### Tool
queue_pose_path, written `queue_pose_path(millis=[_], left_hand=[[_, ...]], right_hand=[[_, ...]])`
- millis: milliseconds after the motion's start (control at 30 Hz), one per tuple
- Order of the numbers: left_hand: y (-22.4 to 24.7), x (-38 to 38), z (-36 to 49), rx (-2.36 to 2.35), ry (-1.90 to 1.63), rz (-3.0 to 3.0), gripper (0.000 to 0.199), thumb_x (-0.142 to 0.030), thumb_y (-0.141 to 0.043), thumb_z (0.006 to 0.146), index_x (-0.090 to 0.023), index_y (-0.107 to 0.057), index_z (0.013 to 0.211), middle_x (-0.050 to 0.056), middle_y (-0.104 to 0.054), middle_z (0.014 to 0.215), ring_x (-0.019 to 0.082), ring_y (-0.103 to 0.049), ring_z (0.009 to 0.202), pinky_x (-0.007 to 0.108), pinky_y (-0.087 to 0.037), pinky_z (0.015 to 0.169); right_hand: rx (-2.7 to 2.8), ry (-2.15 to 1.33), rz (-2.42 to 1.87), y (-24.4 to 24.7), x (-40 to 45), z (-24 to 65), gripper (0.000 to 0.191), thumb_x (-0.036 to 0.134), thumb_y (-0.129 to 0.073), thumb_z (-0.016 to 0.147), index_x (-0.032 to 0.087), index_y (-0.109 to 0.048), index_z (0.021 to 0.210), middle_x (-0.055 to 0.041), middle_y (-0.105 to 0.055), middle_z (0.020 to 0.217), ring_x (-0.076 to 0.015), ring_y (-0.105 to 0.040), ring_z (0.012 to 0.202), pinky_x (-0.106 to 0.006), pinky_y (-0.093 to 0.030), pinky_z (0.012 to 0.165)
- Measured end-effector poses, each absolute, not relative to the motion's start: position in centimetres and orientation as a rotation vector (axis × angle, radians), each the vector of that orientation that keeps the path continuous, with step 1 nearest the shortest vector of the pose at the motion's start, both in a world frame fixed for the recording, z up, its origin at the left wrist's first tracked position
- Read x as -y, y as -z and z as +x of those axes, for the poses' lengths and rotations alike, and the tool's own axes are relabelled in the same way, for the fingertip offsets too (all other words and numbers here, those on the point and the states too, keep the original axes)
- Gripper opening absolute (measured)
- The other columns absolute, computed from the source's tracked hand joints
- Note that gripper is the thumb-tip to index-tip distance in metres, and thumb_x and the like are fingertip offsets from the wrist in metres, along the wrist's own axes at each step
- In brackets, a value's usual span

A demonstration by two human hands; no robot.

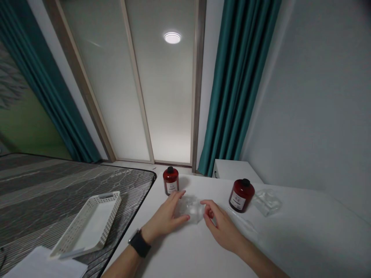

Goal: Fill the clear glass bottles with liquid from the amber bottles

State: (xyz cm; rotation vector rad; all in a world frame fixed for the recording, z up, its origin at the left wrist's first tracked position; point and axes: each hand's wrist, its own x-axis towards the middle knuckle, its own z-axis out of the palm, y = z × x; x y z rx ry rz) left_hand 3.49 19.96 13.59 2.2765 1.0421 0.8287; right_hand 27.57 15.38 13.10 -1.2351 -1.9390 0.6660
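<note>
A crumpled clear plastic bag (191, 208) lies on the white table between my hands. My left hand (169, 214), with a dark watch on its wrist, rests against the bag's left side, fingers stretched and thumb apart. On the other side my right hand (218, 224) has curled fingers, its thumb and fingertips at the bag's right edge. Just beyond my left fingertips stands a dark red bottle (171, 180) with a black cap and white label, upright. A second red bottle (241, 196) of the same kind stands behind my right hand.
More clear plastic packaging (267, 201) lies right of the second bottle, and a thin strip of clear film (243, 222) in front of it. A white perforated basket (108, 224) and white paper (43, 264) lie on the grey bed at left. Behind the table is a white cabinet (236, 170).
</note>
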Motion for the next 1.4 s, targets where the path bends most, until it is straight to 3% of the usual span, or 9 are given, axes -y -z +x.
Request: queue_pose_path(millis=[200,400,500,667,800,1067,1300,1400], left_hand=[[-11.3,-20.4,4.9,-1.047,-0.858,2.141,0.061,-0.027,-0.070,0.084,-0.022,-0.046,0.140,0.014,-0.057,0.135,0.031,-0.058,0.121,0.046,-0.054,0.094],[-9.9,-20.6,6.4,-1.070,-0.884,2.041,0.065,-0.032,-0.073,0.082,-0.018,-0.047,0.140,0.017,-0.057,0.138,0.033,-0.060,0.118,0.050,-0.051,0.099],[-9.9,-20.3,6.9,-1.040,-0.843,2.044,0.066,-0.033,-0.072,0.084,-0.019,-0.045,0.143,0.017,-0.055,0.141,0.033,-0.058,0.122,0.049,-0.051,0.101],[-10.4,-19.6,7.0,-1.007,-0.776,2.062,0.071,-0.030,-0.068,0.084,-0.018,-0.038,0.147,0.018,-0.053,0.143,0.033,-0.054,0.128,0.050,-0.049,0.104],[-10.4,-19.6,7.0,-0.988,-0.744,2.064,0.072,-0.030,-0.067,0.085,-0.017,-0.035,0.148,0.019,-0.055,0.141,0.032,-0.054,0.128,0.050,-0.048,0.106],[-10.1,-19.6,7.1,-1.056,-0.735,2.108,0.073,-0.028,-0.073,0.082,-0.018,-0.038,0.145,0.018,-0.058,0.137,0.033,-0.059,0.123,0.054,-0.045,0.108],[-11.2,-18.9,7.2,-0.983,-0.879,2.337,0.074,-0.024,-0.073,0.085,-0.027,-0.035,0.148,0.012,-0.053,0.138,0.030,-0.057,0.124,0.050,-0.048,0.107],[-11.5,-18.9,7.2,-1.006,-0.913,2.451,0.079,-0.022,-0.076,0.083,-0.027,-0.034,0.149,0.013,-0.052,0.136,0.031,-0.055,0.125,0.051,-0.048,0.107]], right_hand=[[1.981,-0.650,-1.306,-12.4,-13.1,30.1,0.027,0.014,-0.046,0.092,0.024,-0.056,0.115,-0.0004,-0.062,0.085,-0.0175,-0.062,0.079,-0.028,-0.049,0.075],[1.870,-0.609,-1.467,-11.4,-11.6,34.4,0.019,0.020,-0.043,0.094,0.021,-0.062,0.100,0.0048,-0.049,0.065,-0.0143,-0.049,0.057,-0.025,-0.036,0.055],[1.803,-0.539,-1.508,-11.8,-11.9,35.5,0.021,0.024,-0.040,0.096,0.020,-0.061,0.098,0.0059,-0.043,0.061,-0.0147,-0.046,0.054,-0.025,-0.034,0.053],[1.897,-0.257,-1.537,-12.5,-12.7,37.8,0.016,0.019,-0.041,0.092,0.021,-0.056,0.096,-0.0019,-0.057,0.078,-0.0196,-0.057,0.071,-0.030,-0.044,0.066],[1.953,-0.135,-1.670,-11.7,-12.7,40.0,0.011,0.016,-0.053,0.081,0.020,-0.053,0.091,-0.0085,-0.061,0.092,-0.0258,-0.060,0.087,-0.037,-0.049,0.079],[1.956,-0.102,-1.803,-9.9,-12.9,39.1,0.022,0.006,-0.057,0.073,0.021,-0.055,0.090,-0.0087,-0.066,0.092,-0.0275,-0.062,0.089,-0.040,-0.049,0.082],[1.823,-0.178,-1.416,-11.8,-12.7,37.7,0.022,0.023,-0.050,0.094,0.022,-0.061,0.114,-0.0104,-0.070,0.113,-0.0260,-0.066,0.106,-0.039,-0.054,0.091],[1.745,-0.204,-1.316,-12.2,-12.2,36.3,0.024,0.026,-0.052,0.094,0.022,-0.060,0.117,-0.0094,-0.071,0.110,-0.0240,-0.069,0.100,-0.035,-0.057,0.085]])
